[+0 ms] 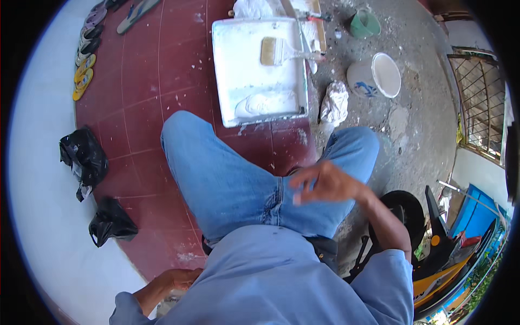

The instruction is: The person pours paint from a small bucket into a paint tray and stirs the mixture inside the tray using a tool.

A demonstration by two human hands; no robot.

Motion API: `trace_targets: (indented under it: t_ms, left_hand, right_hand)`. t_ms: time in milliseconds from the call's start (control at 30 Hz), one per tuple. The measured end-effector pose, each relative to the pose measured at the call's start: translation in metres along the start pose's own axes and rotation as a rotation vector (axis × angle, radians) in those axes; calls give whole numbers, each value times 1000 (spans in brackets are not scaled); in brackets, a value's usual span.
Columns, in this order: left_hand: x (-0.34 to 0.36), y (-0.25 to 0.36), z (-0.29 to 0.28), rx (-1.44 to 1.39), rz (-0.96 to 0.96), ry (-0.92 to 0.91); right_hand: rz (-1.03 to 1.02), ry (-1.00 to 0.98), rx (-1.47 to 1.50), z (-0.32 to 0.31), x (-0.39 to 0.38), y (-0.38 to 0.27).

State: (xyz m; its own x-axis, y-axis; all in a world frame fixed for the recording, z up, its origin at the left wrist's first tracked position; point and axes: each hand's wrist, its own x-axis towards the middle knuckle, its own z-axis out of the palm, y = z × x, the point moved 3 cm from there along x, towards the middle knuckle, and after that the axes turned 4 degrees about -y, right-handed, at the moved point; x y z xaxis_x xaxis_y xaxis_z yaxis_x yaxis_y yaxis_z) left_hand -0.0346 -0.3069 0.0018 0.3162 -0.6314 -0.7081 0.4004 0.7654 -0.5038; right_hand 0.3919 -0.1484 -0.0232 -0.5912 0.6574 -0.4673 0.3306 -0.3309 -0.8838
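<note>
Above my lap hovers my right hand (326, 183), its fingers loosely bent and apart, slightly blurred, with nothing seen in them. Close to my left hip is my left hand (183, 277); my shirt hides its fingers, and a pale object beneath the wrist is too covered to name. Beyond my knees lies a white paint tray (219, 70), smeared with white paint. A wide paintbrush (281, 52) rests in it, bristles to the left and handle over the right rim.
Right of the tray are a crumpled white bag (335, 103), a white bucket (362, 81) and a green bucket (365, 24). Black plastic bags (86, 157) and yellow sandals (84, 78) line the left wall. A motorbike (439, 271) stands at lower right.
</note>
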Motion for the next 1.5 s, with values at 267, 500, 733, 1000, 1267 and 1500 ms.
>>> trace_targets:
  t_ms: [267,500,733,1000,1267,1500]
  left_hand:
    - [70,-48,-47,0,-85,-21]
    - [81,-97,-32,-273,57,555]
    - [129,-114,-127,118,334,802]
    - [-20,112,-169,227,1439,1304]
    - [-161,323,-60,139,1933,1120]
    - [-125,471,28,821,1639,1115]
  right_hand:
    - [358,1061,590,-253,80,205]
    - [393,941,960,-270,152,261]
    - [265,966,912,-290,169,274]
    - [-141,1051,488,-284,121,229]
    - [-55,1031,294,-210,44,107]
    - [-31,841,-75,-137,77,82]
